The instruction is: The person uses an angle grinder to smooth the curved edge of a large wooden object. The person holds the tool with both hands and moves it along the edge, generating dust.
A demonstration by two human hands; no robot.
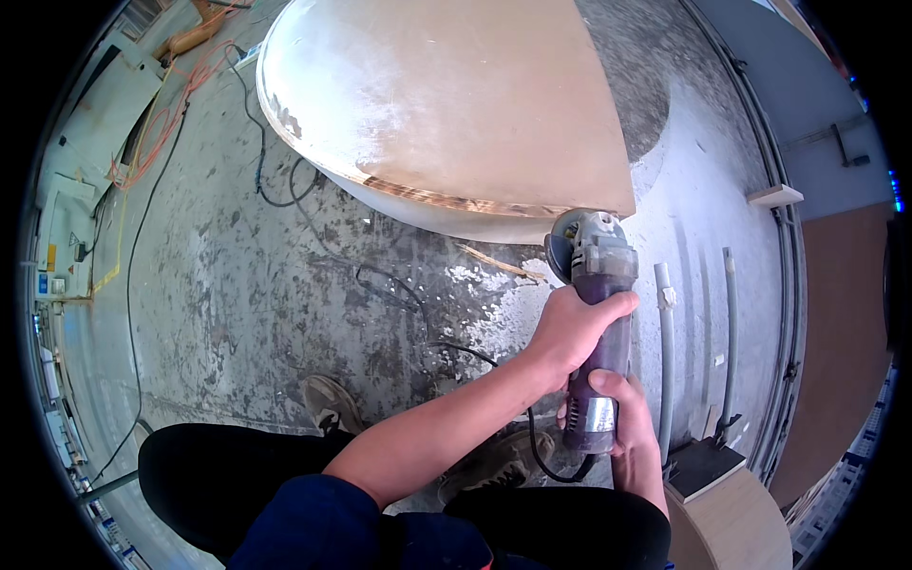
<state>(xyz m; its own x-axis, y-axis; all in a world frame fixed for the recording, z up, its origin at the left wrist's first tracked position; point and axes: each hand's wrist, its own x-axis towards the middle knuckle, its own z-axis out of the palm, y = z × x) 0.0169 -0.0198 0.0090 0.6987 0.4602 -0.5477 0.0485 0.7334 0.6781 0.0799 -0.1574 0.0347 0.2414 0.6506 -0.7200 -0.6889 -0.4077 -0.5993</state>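
My left hand [573, 331] wraps the front of a purple angle grinder [604, 342], its thumb across the top. Behind it, my right hand [628, 402] grips the rear of the body, above the power cord. The grinder's disc [558, 248] is tilted against or very close to the near edge of a large curved panel [470, 100]; contact is partly hidden by the tool's head. Along that edge runs a bare, layered wood strip [442, 198] with dark scorch-like streaks. The panel's top is tan, with a whitish coating on its left side.
The grinder's black cord [538, 456] loops beside my shoes. A wood sliver [502, 263] lies on the worn concrete floor [285, 320]. Grey pipes [666, 356] and a curved wooden piece [730, 524] are at my right. Orange hose or cable [192, 92] lies far left.
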